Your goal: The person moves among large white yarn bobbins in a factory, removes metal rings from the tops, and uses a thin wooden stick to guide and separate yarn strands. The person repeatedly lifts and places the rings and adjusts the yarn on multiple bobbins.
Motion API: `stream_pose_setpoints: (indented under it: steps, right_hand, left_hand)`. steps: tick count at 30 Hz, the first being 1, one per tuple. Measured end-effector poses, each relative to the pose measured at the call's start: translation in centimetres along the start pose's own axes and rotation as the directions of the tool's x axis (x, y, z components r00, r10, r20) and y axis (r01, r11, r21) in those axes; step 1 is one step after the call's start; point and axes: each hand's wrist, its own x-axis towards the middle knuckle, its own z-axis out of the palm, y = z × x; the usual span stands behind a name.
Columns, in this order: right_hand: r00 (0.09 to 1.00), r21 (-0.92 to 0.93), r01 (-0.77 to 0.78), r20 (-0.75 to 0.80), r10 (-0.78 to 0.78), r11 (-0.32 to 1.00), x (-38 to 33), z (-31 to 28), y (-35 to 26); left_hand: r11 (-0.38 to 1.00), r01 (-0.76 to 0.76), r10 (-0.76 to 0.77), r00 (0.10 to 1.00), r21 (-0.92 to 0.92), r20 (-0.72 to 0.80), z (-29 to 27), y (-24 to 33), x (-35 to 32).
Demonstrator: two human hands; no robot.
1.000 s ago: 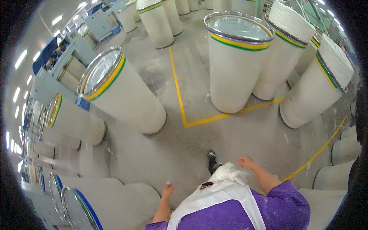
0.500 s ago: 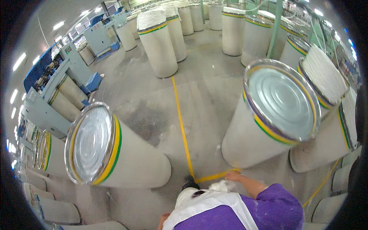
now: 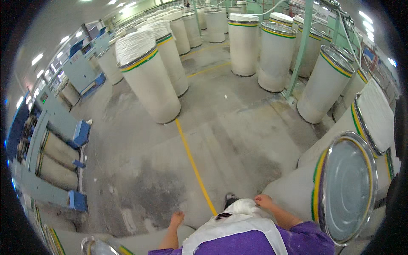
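- White cloth of an apron [image 3: 238,223] is lying across the person's purple front at the lower edge of the view, and a bunched white wad of fibre [image 3: 243,207] is sitting at its top.
- Right hand [image 3: 263,200] is resting against the right side of that wad, fingers curled onto it and pinching it.
- Left hand [image 3: 176,219] is hanging free beside the body, fingers loosely bent and gripping nothing, just above the grey concrete floor [image 3: 140,170].
- A dark shoe [image 3: 230,198] is showing just beyond the wad, touching the near end of the yellow floor line [image 3: 193,165].
- A tall white can with a shiny metal rim [image 3: 346,187] is standing just to the right of the right hand, its open top banded in yellow and green.
- Another can rim [image 3: 95,246] is peeking in near the lower left edge.
- Blue machines [image 3: 55,144] are running along the left edge of the floor.
- Farther off, a can heaped with white sliver [image 3: 146,80] is standing at the far end of the yellow line.
- More white cans [image 3: 243,44] are standing in rows toward the far edge of the floor, near a green post [image 3: 301,46].
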Motion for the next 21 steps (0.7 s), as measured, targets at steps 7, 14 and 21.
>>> stream_pose_setpoints:
  steps: [7, 14, 21]
  right_hand:
    - [0.953, -0.45, 0.06, 0.291, 0.083, 0.891, 18.0, -6.8, 2.3]
    - [0.984, -0.217, -0.035, 0.164, 0.071, 0.975, 43.1, -24.0, -14.5]
    - [0.982, 0.105, -0.112, -0.141, 0.127, 0.988, 72.1, -39.1, -25.7]
  left_hand:
    - [0.961, -0.097, 0.061, 0.988, -0.26, -0.143, -7.7, 22.0, 27.8]
    - [0.997, 0.078, -0.074, 0.913, 0.007, 0.402, -4.4, 28.7, 40.0]
    - [0.934, 0.025, -0.181, 0.893, 0.356, 0.413, -12.0, 38.4, 55.5]
